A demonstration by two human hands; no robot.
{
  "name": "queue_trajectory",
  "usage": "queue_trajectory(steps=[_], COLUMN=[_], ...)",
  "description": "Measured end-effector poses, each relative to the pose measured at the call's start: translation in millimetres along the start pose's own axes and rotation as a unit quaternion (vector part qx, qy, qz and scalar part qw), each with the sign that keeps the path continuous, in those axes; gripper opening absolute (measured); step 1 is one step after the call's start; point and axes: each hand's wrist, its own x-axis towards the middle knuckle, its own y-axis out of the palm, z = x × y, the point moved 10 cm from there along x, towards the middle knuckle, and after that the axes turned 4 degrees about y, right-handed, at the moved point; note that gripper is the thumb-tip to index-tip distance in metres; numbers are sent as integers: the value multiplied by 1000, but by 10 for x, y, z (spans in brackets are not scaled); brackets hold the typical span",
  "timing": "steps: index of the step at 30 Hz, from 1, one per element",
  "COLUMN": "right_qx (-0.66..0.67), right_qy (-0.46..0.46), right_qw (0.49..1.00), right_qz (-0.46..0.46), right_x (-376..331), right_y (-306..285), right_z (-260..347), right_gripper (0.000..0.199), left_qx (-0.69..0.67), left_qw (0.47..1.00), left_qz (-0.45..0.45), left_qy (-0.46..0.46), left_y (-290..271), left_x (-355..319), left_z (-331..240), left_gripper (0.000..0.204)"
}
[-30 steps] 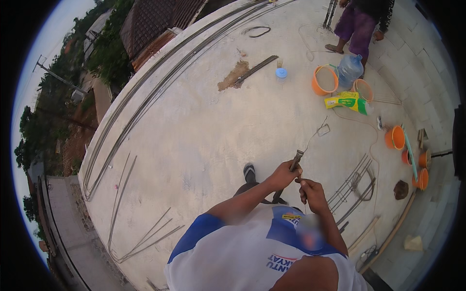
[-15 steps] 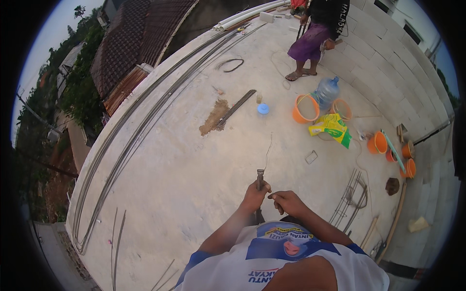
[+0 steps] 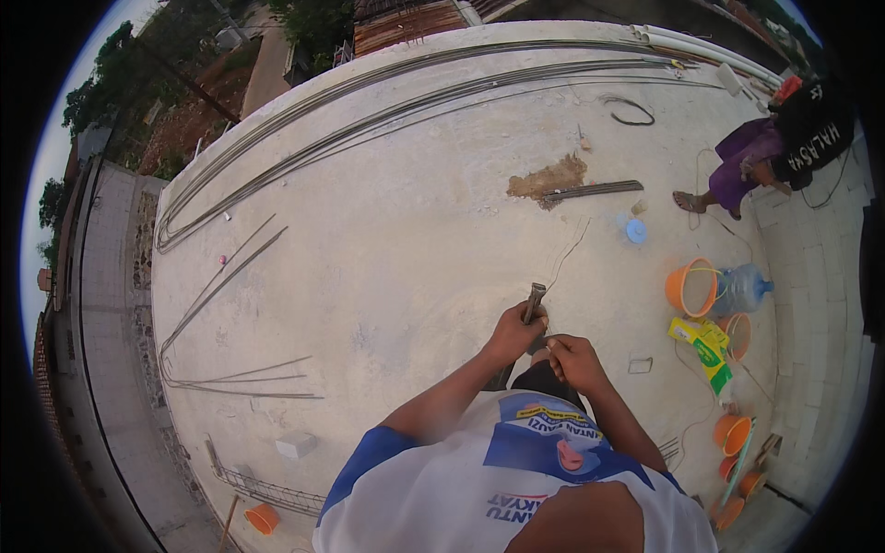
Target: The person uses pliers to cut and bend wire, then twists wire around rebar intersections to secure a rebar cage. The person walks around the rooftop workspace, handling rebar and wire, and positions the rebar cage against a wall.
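Observation:
My left hand (image 3: 518,334) is closed round a dark metal hand tool (image 3: 536,293) with a blocky head, held upright; its exact kind is unclear. A thin bent wire (image 3: 572,251) rises from beside the tool's head, over the concrete. Just right of it and slightly nearer to me, my right hand (image 3: 575,361) has its thumb and fingers pinched together. Whatever lies in that pinch is too small to make out. The two hands are close together in front of my shirt.
Long bent steel bars (image 3: 396,106) lie along the far edge of the concrete slab. On the right are an orange bucket (image 3: 678,288), a blue water jug (image 3: 737,290) and a yellow-green sack (image 3: 705,355). Another person (image 3: 751,157) stands at the far right, beside a block wall (image 3: 825,267).
My view has swung left, so the buckets and the other person sit farther right and more bars show at left. Both hands stay close together, the left still gripping the tool.

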Motion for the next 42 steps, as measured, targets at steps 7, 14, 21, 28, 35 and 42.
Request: queue_trajectory(steps=[7, 14, 21, 28, 35, 42], right_qx=[-79, -125, -183, -199, -252, -328], right_qy=[-2, -21, -102, -56, -97, -146], right_qw=[991, 969, 936, 932, 901, 847], right_qz=[111, 212, 283, 297, 340, 393], right_x=[648, 1128, 1444, 1621, 1790, 1895], right_y=[-120, 113, 972, 2064, 3406, 4705], right_z=[517, 980, 1401, 1905, 2264, 2416], right_gripper=[33, 31, 16, 17, 16, 15], left_qx=[-72, -46, -66, -115, -80, -72], left_qw=[988, 965, 931, 878, 843, 782], left_qz=[-135, -256, -357, -457, -528, -619], left_qy=[-29, -25, -24, 88, 64, -29], left_y=[-337, -759, -1453, -2612, -3869, -4634], left_x=[166, 141, -168, -482, -1180, -1702], left_z=[-240, -380, -209, 56, 205, 457], left_gripper=[21, 22, 25, 22, 23, 22])
